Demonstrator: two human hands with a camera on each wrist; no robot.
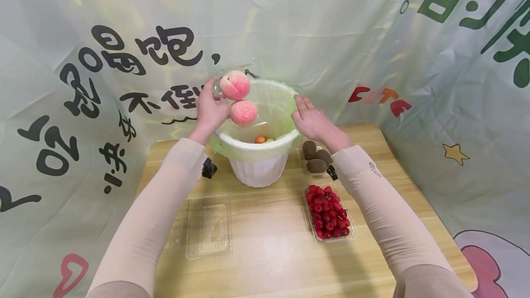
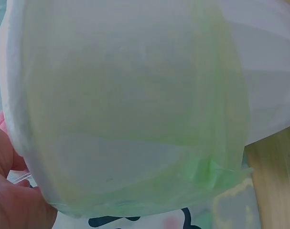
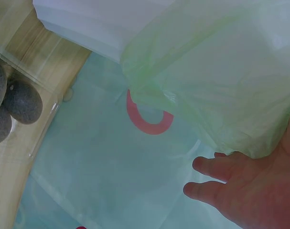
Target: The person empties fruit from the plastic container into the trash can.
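The left hand (image 1: 212,107) is gripping a clear container (image 1: 216,88) at its edge, thumb and fingers closing on the plastic, while two pink peaches, an upper one (image 1: 234,85) and a lower one (image 1: 243,113), are showing against it over the left part of a bin's mouth; whether the lower one is resting on the plastic, I cannot tell. The right hand (image 1: 311,118) is lying against the opposite side of the rim, its fingers extending loosely rather than clenching. The white bin (image 1: 258,169) is standing between both arms, a green bag (image 1: 285,114) lining it and folding over its rim, and a small orange fruit (image 1: 260,139) is sitting inside. Around it, several kiwis (image 1: 317,157) are lying in a clear tray just right of the bin, the right sleeve (image 1: 385,210) passing close beside them, and a box of red berries (image 1: 327,213) is resting nearer the person. On the left of the wooden table (image 1: 269,261), a clear box (image 1: 209,226) is lying flat (a second one is hiding partly behind the left sleeve (image 1: 153,215)). Printed cloth (image 1: 310,22) is hanging behind everything, and the bagged bin wall is filling most of the left wrist view, blocking the peaches there.
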